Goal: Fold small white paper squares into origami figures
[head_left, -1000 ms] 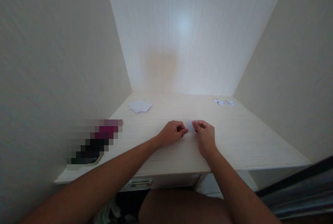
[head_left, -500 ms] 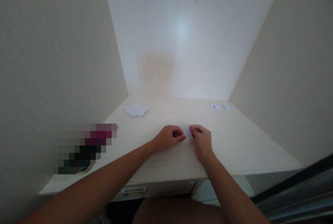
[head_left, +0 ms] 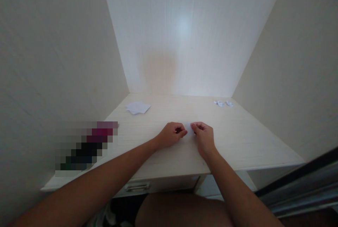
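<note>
A small piece of white paper (head_left: 188, 127) is between my two hands, just above or on the pale desk (head_left: 169, 165). My left hand (head_left: 171, 134) pinches its left side, thumb and fingertips together. On the other side, my right hand (head_left: 203, 135) grips the right edge with thumb and forefinger. Much of the paper is hidden by the fingers, and its fold or shape is too small to make out.
Loose white paper sheets (head_left: 138, 107) lie in a pile at the back left. Several small folded white paper pieces (head_left: 223, 103) sit at the back right. A blurred-out patch (head_left: 87, 147) covers something at the left edge. Walls enclose the desk on three sides.
The whole view has shifted slightly, so desk and hands appear a little higher. Both hands keep hold of the paper, with hardly any movement of their own.
</note>
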`<state>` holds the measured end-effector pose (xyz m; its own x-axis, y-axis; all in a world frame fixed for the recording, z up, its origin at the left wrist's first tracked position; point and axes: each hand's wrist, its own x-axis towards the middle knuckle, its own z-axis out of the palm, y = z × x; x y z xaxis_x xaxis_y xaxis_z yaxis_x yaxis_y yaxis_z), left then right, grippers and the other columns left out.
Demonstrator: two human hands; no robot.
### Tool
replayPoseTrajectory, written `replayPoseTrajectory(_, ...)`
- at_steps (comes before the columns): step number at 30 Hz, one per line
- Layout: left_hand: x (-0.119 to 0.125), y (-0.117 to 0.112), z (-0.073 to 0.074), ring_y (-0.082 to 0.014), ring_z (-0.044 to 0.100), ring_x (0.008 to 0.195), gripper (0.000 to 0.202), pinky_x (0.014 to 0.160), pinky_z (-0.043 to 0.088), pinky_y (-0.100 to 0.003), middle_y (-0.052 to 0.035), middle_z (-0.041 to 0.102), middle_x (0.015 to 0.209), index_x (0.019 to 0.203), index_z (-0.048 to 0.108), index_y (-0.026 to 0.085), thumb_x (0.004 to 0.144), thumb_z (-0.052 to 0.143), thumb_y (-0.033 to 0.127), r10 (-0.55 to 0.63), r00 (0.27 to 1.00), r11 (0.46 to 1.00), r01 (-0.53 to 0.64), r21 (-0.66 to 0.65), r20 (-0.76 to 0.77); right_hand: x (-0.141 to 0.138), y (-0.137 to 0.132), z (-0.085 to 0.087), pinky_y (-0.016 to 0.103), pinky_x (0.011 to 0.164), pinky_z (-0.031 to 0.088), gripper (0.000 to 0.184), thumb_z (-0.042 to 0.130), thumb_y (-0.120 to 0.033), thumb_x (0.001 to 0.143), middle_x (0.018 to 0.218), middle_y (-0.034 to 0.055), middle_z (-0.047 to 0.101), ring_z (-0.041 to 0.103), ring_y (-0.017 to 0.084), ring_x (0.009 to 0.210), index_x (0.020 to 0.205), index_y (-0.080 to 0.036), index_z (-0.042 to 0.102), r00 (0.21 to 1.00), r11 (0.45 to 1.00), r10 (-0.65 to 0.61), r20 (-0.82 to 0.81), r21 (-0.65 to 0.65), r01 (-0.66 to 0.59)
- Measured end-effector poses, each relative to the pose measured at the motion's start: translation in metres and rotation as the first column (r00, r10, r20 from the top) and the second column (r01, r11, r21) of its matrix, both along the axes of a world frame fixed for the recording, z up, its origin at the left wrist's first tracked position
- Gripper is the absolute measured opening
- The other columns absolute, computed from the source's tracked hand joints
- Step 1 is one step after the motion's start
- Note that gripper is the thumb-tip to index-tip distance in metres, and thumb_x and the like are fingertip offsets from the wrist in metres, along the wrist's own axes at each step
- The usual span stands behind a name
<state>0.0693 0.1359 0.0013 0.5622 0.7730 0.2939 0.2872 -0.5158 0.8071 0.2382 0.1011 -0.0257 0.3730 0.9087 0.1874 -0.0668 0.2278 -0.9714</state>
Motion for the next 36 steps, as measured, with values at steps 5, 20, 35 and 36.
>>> replayPoseTrajectory(5,0.001,0.000,0.003,-0.0124,0.048,0.059,0.027,0.059,0.037,-0.025,0.0013,0.058,0.061,0.071,0.068,0.015,0.084,0.064,0.038,0.009,1.000,1.000,-0.009,-0.005,0.012,-0.001,-0.002,0.005,0.030,0.062,0.041,0.024,0.076,-0.041,0.072,0.069,0.0015,0.070,0.053,0.016,0.062,0.074,-0.018,0.074,0.999,1.000,0.010,0.042,0.000,-0.010)
replayPoseTrajectory(20,0.000,-0.006,0.009,-0.0107,0.039,0.048,0.033,0.051,0.031,-0.023,0.0057,0.046,0.048,0.068,0.062,0.017,0.089,0.059,0.043,0.044,0.998,0.999,-0.042,-0.031,0.053,-0.001,-0.007,0.012,0.030,0.061,0.041,0.020,0.073,-0.038,0.072,0.067,0.0018,0.070,0.056,0.016,0.062,0.072,-0.018,0.075,0.989,0.998,0.065,0.131,-0.020,-0.063)
replayPoseTrajectory(35,0.002,-0.004,0.003,-0.0138,0.050,0.063,0.029,0.063,0.039,-0.026,0.0014,0.057,0.064,0.069,0.061,0.017,0.092,0.053,0.033,0.143,0.988,0.989,-0.145,0.034,0.054,0.002,-0.008,0.009,0.032,0.062,0.042,0.026,0.077,-0.044,0.073,0.069,0.0051,0.073,0.058,0.019,0.063,0.074,-0.017,0.078,0.978,0.995,0.102,0.181,-0.034,-0.098)
replayPoseTrajectory(36,0.002,-0.004,0.003,-0.0137,0.049,0.062,0.029,0.063,0.038,-0.026,0.0018,0.056,0.062,0.068,0.059,0.017,0.092,0.054,0.032,0.152,0.987,0.987,-0.154,0.040,0.054,0.002,-0.008,0.009,0.032,0.062,0.042,0.026,0.078,-0.043,0.073,0.068,0.0048,0.073,0.057,0.019,0.063,0.073,-0.018,0.078,0.977,0.995,0.102,0.186,-0.035,-0.097)
